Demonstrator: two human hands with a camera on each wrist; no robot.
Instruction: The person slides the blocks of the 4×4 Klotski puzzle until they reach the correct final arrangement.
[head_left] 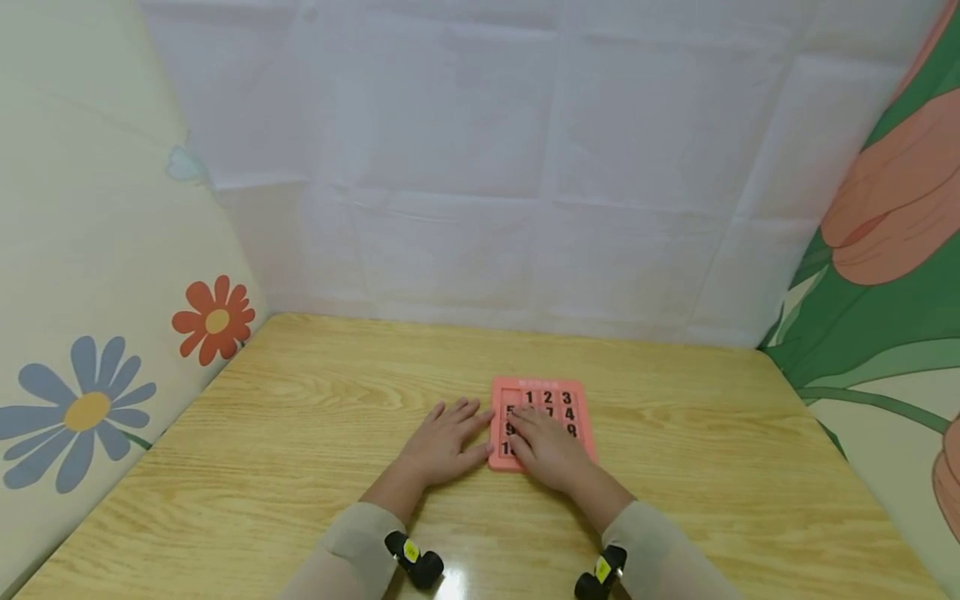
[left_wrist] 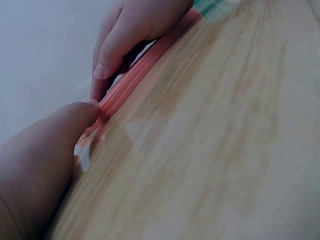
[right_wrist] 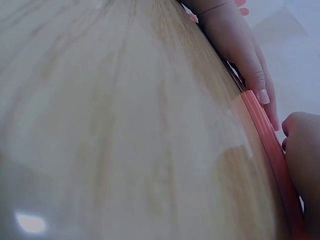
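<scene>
A pink sliding number puzzle [head_left: 589,450] with black numerals lies flat on the table. Its top row shows 1, 2 and 3, with a bare slot in the upper left corner. Spread beside its left edge is my left hand [head_left: 442,442], palm down, thumb and forefinger at the frame. My right hand [head_left: 553,450] lies over the puzzle's lower middle and hides several tiles; its fingertips rest on the left-hand columns. In the left wrist view, the puzzle's ridged pink side [left_wrist: 135,75] runs beneath the right hand, and my left thumb [left_wrist: 82,117] meets its near corner.
The wood-grain table [head_left: 300,400] extends around the puzzle. White cloth [head_left: 450,167] hangs behind its far edge. Flower-printed panels [head_left: 82,250] stand along both sides. A small black device [head_left: 416,562] is strapped at each wrist.
</scene>
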